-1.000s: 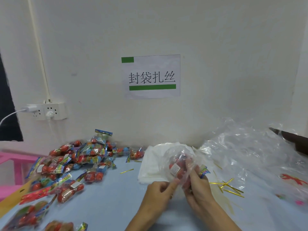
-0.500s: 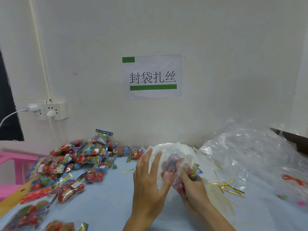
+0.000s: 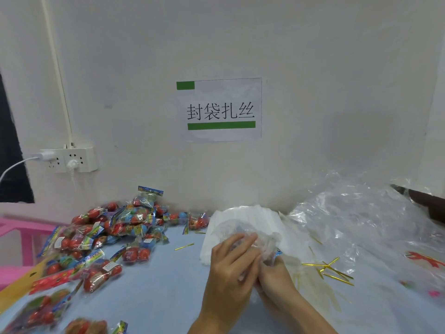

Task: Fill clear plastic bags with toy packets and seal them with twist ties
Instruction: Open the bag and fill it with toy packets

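Both hands meet over the middle of the blue table (image 3: 156, 292). Between them is a small clear plastic bag (image 3: 266, 242) with a toy packet inside; a blue packet corner (image 3: 278, 253) sticks out. My left hand (image 3: 232, 266) wraps its fingers over the bag from the left. My right hand (image 3: 274, 276) grips the bag from below and is partly hidden behind the left. A heap of toy packets (image 3: 115, 227) with red and blue balls lies at the left. Gold twist ties (image 3: 330, 270) lie scattered at the right.
A stack of white flat bags (image 3: 248, 215) lies behind my hands. A large crumpled clear plastic sheet (image 3: 361, 220) covers the right of the table. One loose twist tie (image 3: 184, 247) lies mid-table. A pink stool (image 3: 21, 235) stands at the left; a power strip (image 3: 69, 160) hangs on the wall.
My left hand, spread open beside the bag half a second ago, has closed over it. The bag has been gathered down between both hands.
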